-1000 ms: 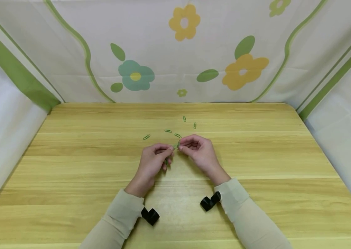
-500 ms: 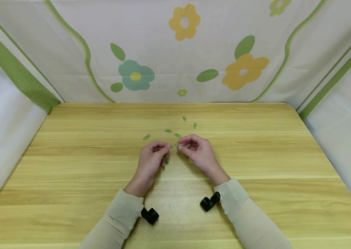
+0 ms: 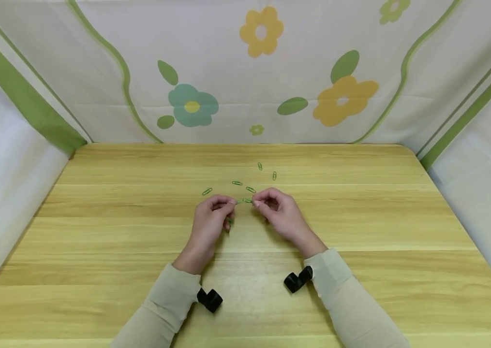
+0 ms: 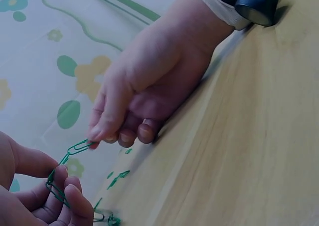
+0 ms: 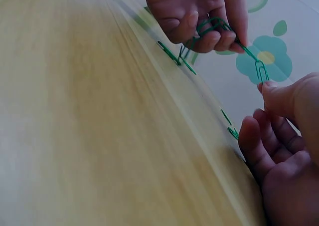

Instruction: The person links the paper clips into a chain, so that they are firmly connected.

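Note:
Green paper clips, linked end to end in a chain (image 5: pixel 249 51), stretch between my two hands. My left hand (image 3: pixel 211 220) pinches the chain between thumb and forefinger, and more linked clips hang below its fingers, partly hidden. The end paper clip (image 4: pixel 79 147) of the chain is pinched at its outer end by the thumb and forefinger of my right hand (image 3: pixel 283 217). In the right wrist view this clip joins the chain coming from the left hand. Both hands are just above the wooden table (image 3: pixel 97 270).
Beyond the hands several loose green paper clips lie scattered, among them a left clip (image 3: pixel 207 191), a middle clip (image 3: pixel 237 183), and a far right clip (image 3: pixel 274 176). A flowered cloth (image 3: pixel 228 72) hangs behind the table's far edge.
The hands have drawn slightly apart, and the clips between them now lie in a nearly straight line instead of bunched at the fingertips. The head view has shifted slightly.

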### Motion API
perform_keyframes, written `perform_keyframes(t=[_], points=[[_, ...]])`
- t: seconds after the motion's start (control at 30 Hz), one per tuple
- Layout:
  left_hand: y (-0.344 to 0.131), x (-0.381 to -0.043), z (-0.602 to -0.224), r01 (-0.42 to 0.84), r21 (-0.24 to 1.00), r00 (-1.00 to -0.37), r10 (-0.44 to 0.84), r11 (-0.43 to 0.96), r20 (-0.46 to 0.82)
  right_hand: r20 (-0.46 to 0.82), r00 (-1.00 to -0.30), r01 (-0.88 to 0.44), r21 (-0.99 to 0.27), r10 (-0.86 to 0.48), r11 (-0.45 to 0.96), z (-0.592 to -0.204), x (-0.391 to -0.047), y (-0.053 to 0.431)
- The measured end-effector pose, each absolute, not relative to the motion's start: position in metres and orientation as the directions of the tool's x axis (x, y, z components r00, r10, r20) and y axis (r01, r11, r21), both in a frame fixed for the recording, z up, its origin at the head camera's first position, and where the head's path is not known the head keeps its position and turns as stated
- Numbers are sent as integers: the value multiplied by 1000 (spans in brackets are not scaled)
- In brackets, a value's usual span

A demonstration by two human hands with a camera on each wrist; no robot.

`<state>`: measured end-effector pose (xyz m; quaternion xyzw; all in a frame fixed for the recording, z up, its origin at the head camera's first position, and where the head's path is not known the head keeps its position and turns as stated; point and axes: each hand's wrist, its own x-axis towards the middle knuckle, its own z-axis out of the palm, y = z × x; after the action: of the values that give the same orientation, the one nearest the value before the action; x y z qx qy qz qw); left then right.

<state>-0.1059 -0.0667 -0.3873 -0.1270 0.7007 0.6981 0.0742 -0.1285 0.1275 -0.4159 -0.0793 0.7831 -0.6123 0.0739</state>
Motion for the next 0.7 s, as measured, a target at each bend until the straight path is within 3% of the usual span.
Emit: perform_keyframes(t=[0.37, 0.7], points=[[-67, -105, -388, -268, 963, -961, -87, 35, -264, -22, -981, -14, -983, -191, 184, -418, -130, 130], [-64, -103, -388, -273, 960, -962, 13, 67, -274, -21, -976, -12, -988, -216, 151, -414, -129, 130]])
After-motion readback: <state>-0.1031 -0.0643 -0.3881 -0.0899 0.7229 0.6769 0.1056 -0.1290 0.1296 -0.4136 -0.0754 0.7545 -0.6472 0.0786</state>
